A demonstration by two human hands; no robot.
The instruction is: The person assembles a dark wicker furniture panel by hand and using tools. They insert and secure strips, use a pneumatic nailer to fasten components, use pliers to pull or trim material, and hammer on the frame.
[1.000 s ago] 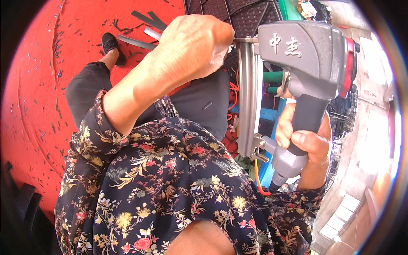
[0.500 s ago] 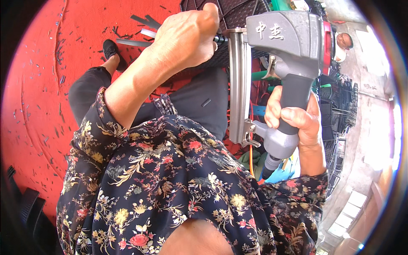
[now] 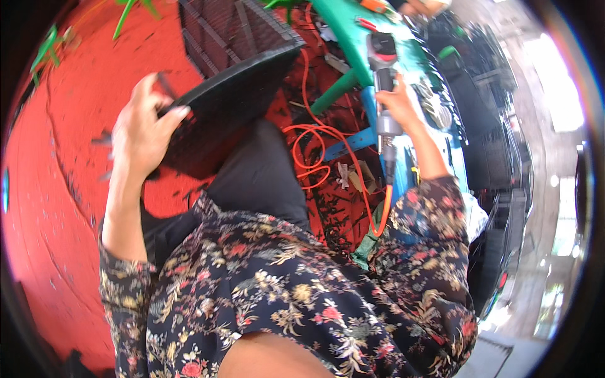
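My left hand (image 3: pixel 140 129) grips the edge of a dark woven panel-like piece (image 3: pixel 236 101), thumb on its near face and fingers behind, partly smeared by motion. The piece is tilted over my lap. Some thin dark strips poke out beside the wrist. To the right, my right hand (image 3: pixel 398 101) is wrapped round the grip of a grey and black air stapler (image 3: pixel 389 123), which is held at or just above a green tabletop (image 3: pixel 343 28). Whether it rests there I cannot tell. An orange air hose (image 3: pixel 382 217) runs from its lower end.
Another dark woven piece (image 3: pixel 211 31) stands beyond the panel. The red floor covering (image 3: pixel 75 157) is strewn with dark scraps, and loops of orange hose lie by my knee. Black woven goods (image 3: pixel 479 107) are piled at the right. Part of another person's arm (image 3: pixel 425 7) shows at the top.
The air stapler has gone from in front of me to the right, over the green table. My left hand has moved left and down, and the dark woven panel is now tilted over my lap.
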